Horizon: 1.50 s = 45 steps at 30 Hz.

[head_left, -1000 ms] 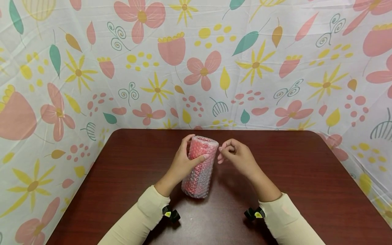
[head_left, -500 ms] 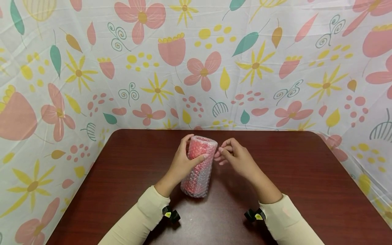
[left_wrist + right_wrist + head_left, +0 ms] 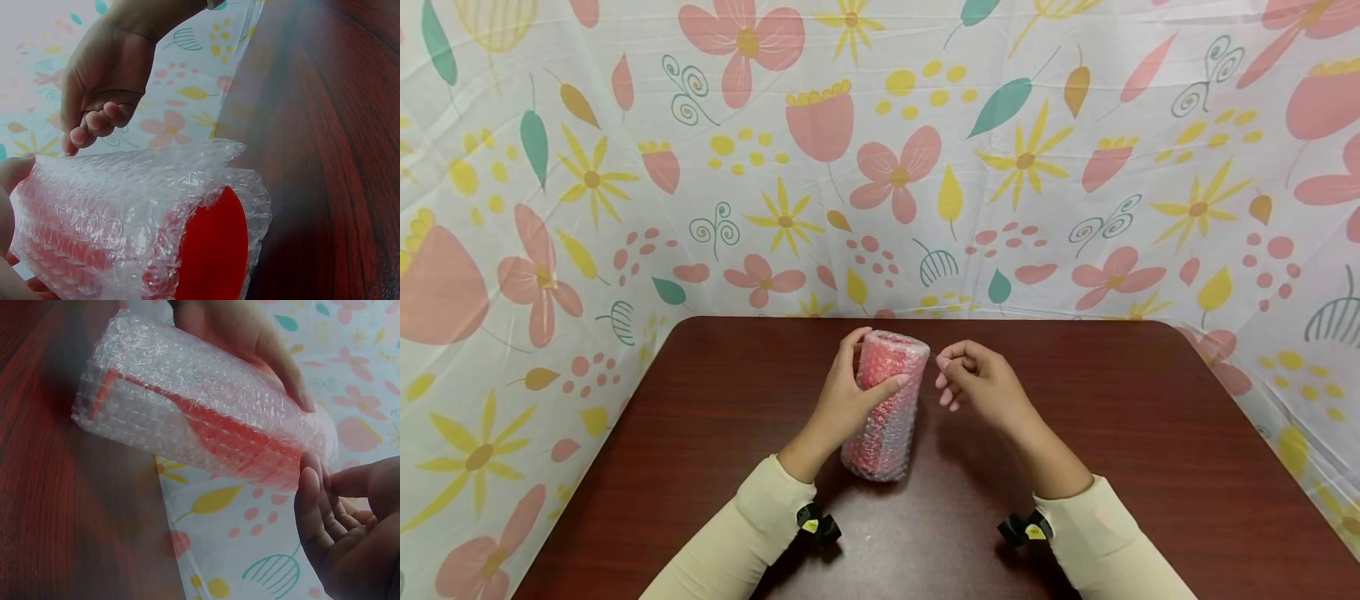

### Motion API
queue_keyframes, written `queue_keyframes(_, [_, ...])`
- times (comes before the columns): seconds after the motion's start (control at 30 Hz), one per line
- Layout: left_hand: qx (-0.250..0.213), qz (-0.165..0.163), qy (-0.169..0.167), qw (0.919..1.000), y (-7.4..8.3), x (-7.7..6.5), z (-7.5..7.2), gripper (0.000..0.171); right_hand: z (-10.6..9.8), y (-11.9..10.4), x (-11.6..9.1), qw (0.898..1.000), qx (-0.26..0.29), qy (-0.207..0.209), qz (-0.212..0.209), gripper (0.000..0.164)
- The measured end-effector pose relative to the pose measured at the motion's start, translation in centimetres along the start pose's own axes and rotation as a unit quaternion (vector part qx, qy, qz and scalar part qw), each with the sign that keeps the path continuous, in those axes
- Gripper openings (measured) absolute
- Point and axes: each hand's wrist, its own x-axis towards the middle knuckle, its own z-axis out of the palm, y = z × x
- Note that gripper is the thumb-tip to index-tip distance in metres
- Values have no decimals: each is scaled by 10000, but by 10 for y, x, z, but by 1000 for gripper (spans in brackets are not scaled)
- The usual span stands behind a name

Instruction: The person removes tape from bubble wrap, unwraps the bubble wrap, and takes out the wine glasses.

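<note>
A red stemmed goblet (image 3: 244, 437) shows through a roll of clear bubble wrap (image 3: 891, 417). In the right wrist view its foot, thin stem and wider bowl can be made out. The goblet's red round foot (image 3: 215, 250) is visible at the wrap's open end in the left wrist view. My left hand (image 3: 846, 396) grips the wrapped goblet near its top, thumb across the front. Just right of the roll, my right hand (image 3: 985, 387) hovers with fingers loosely bent and thumb close to the index finger. Nothing is visible between them.
Under the hands lies a dark reddish-brown table (image 3: 1135, 417). A white cloth printed with flowers and leaves (image 3: 895, 250) hangs behind it and along both sides. Black wrist cameras (image 3: 1026, 527) are strapped over the cream sleeves (image 3: 1097, 533).
My left hand and the wrapped goblet have shifted slightly left. My right hand came close to the wrap's upper edge, then drew back, leaving a small gap.
</note>
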Motion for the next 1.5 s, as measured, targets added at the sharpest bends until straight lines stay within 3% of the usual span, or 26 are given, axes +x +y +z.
queue_keyframes(0.4, [1,-87,16,10000,0,-1,0,88,0,-4,-3,9993,308,-221,57,12])
queue_keyframes(0.7, [151,-125,203,9996,-1,0,0,85,2,-6,-4,9987,469,-91,-168,14])
queue_keyframes(0.97, [157,-75,115,9998,-1,-1,0,85,2,-3,-2,9997,116,98,-186,26])
queue_keyframes(1.5, [192,-102,44,9998,1,-2,2,87,3,-5,-3,9993,-17,-312,-180,23])
